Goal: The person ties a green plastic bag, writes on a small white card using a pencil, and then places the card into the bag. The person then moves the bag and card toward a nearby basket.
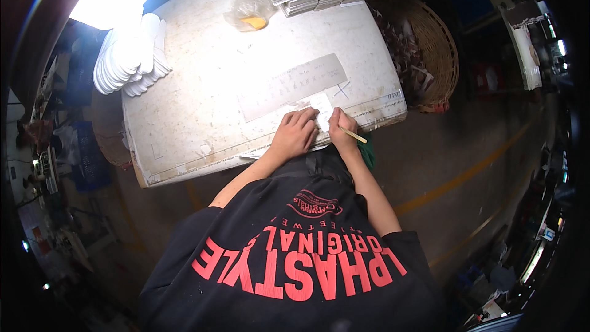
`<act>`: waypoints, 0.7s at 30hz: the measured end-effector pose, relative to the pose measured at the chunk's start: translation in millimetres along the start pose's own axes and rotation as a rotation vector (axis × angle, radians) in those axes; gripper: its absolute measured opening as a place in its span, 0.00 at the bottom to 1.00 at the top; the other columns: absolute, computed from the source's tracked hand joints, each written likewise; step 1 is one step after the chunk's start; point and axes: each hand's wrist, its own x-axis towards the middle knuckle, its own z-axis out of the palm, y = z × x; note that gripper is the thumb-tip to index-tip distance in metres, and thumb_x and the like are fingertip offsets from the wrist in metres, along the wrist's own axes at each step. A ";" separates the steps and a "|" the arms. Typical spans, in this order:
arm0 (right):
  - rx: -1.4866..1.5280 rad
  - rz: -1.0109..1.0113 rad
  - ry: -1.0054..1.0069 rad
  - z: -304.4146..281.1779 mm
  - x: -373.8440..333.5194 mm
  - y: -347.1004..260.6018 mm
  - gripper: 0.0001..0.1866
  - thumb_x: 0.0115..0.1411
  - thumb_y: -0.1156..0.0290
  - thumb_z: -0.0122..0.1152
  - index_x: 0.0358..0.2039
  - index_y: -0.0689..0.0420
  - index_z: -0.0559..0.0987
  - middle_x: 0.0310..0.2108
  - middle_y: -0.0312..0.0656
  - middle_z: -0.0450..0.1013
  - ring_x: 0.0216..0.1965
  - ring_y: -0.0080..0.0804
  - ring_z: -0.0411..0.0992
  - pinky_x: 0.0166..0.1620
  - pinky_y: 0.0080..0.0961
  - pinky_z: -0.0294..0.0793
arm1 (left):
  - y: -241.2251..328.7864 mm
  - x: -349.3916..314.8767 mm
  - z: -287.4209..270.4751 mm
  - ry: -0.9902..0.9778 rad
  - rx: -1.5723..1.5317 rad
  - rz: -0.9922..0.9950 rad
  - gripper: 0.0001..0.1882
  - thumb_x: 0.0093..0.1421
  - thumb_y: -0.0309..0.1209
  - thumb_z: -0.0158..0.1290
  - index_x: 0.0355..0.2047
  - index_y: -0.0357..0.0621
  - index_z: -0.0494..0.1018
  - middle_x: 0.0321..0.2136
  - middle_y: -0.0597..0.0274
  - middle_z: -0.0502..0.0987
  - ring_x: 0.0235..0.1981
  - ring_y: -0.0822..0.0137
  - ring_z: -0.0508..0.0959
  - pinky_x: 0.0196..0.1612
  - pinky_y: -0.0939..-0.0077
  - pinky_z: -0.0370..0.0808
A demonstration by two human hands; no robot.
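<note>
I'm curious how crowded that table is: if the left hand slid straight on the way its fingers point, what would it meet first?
The left hand would first meet the small white paper, which its fingertips already seem to touch. Beyond that, probably the long grey sheet.

I watch a bare right hand (341, 127) holding a slim yellow pencil (355, 136), bare left hand (296, 131) touching small white paper (321, 106), at the scuffed white tabletop's (196, 120) near edge
</note>
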 end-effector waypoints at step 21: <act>-0.072 -0.048 0.091 -2.3 1.0 -3.0 0.14 0.71 0.73 0.52 0.26 0.62 0.77 0.19 0.57 0.73 0.23 0.61 0.74 0.26 0.49 0.74 | -2.4 -1.0 1.9 0.009 -0.014 0.020 0.10 0.64 0.35 0.57 0.42 0.44 0.74 0.59 0.55 0.74 0.59 0.54 0.74 0.60 0.57 0.67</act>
